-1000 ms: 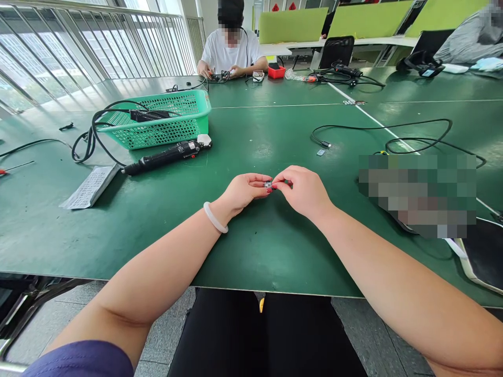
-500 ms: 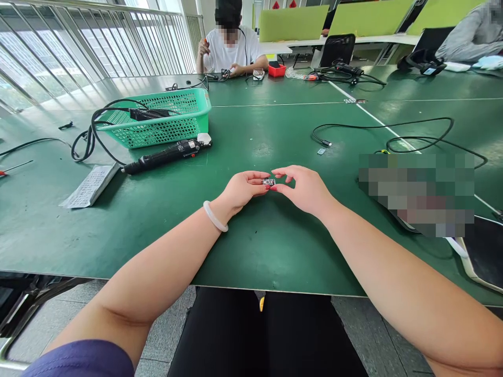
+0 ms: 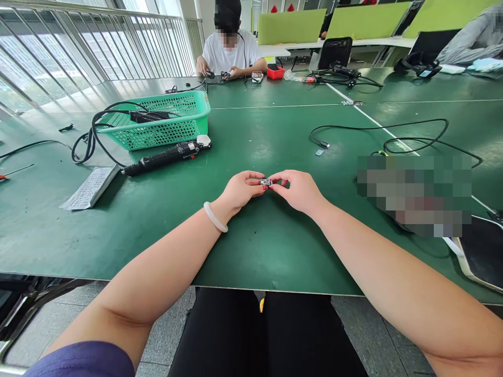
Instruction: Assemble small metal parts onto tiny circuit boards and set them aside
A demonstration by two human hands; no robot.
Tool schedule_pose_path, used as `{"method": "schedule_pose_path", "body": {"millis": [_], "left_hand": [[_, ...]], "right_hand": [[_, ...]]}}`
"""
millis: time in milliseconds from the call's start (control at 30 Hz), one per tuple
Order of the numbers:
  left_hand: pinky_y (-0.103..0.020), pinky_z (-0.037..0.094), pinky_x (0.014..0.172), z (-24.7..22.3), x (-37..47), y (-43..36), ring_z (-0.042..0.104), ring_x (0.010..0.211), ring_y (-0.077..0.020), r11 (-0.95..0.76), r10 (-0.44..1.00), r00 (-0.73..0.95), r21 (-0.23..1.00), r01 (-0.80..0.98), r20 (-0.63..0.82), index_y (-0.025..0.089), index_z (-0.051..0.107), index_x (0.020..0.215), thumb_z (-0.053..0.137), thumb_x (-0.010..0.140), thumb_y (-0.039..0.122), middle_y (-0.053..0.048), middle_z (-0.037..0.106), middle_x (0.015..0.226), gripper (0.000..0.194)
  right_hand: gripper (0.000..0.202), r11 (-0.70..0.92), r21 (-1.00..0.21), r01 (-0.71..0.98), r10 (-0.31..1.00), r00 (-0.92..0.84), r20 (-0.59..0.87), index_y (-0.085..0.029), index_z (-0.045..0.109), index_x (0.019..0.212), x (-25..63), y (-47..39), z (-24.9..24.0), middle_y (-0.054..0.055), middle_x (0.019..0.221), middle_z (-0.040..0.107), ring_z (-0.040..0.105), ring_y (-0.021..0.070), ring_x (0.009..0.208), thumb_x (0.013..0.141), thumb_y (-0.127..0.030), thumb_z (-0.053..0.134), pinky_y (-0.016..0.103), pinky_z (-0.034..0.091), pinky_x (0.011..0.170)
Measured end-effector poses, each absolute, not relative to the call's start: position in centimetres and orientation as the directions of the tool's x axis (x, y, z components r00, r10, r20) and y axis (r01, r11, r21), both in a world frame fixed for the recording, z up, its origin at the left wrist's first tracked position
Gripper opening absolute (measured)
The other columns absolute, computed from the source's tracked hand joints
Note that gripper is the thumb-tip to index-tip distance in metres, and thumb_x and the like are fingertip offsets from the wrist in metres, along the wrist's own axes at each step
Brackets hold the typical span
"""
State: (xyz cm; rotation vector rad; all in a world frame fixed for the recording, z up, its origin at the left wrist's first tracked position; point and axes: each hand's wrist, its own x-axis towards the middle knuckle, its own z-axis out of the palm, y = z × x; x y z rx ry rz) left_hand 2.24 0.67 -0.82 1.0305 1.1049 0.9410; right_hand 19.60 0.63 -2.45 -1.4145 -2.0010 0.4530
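The green table [image 3: 255,262] spans the frame, giving everything within reach a flat rest; at upper left, the mint basket [image 3: 168,133] presumably serves to contain the black cable [image 3: 93,131] that loops over its left end; the black power tool [image 3: 168,158] lies aslant just in front, perhaps to leave the middle for handwork; the paper block [image 3: 89,188] lies left of centre, similarly aside; near the centre, the left hand [image 3: 245,187] has thumb and fingers clamped on the small part [image 3: 266,182], likely to steady it; the right hand [image 3: 301,191] brings its fingertips to the right end, though I cannot tell whether they pinch; that part, smallest, sits between both hands, probably so each can get at it.
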Motion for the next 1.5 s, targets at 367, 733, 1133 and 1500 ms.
{"method": "schedule_pose_path", "body": {"millis": [367,733,1133,1500], "left_hand": [[-0.031,0.052,0.083,-0.7,2.47,0.43,0.064,0.066,-0.0077,0.245,0.955,0.186,0.968,-0.061,-0.23,0.01,0.061,0.094,0.061,0.078,-0.007,-0.002,0.071,0.072,0.023],[-0.031,0.051,0.081,-1.05,2.4,0.56,0.064,0.067,-0.0087,0.235,0.957,0.19,0.97,-0.062,-0.22,0.01,0.061,0.093,0.062,0.075,-0.008,-0.003,0.071,0.072,0.025],[-0.029,0.051,0.077,-1.19,2.43,0.65,0.063,0.064,-0.008,0.229,0.957,0.197,0.971,-0.072,-0.211,0.01,0.06,0.094,0.065,0.074,-0.007,-0.002,0.07,0.071,0.027],[-0.031,0.052,0.082,-0.92,2.46,0.58,0.065,0.068,-0.0093,0.237,0.955,0.197,0.969,-0.066,-0.221,0.01,0.06,0.095,0.059,0.076,-0.01,-0.003,0.071,0.074,0.027]], "right_hand": [[0.018,0.358,-0.622,0.696,0.931,-0.218,0.291,-0.023,0.075,0.092,19.62,0.81,-2.64,0.003,0.078,0.066,0.054,0.0164,0.068,0.08,-0.03,0.064,0.03,0.038,0.062],[0.017,0.366,-0.636,0.679,0.928,-0.221,0.299,-0.023,0.075,0.091,19.61,0.75,-2.69,0.003,0.076,0.066,0.053,0.0156,0.066,0.079,-0.029,0.063,0.03,0.039,0.062],[0.018,0.359,-0.638,0.681,0.932,-0.219,0.291,-0.023,0.075,0.092,19.63,0.64,-2.6,0.002,0.075,0.065,0.052,0.0151,0.065,0.08,-0.028,0.062,0.029,0.038,0.061],[0.018,0.338,-0.643,0.687,0.94,-0.207,0.273,-0.023,0.075,0.092,19.48,0.52,-2.49,0.002,0.075,0.066,0.052,0.0149,0.064,0.08,-0.029,0.062,0.029,0.039,0.062]]}}
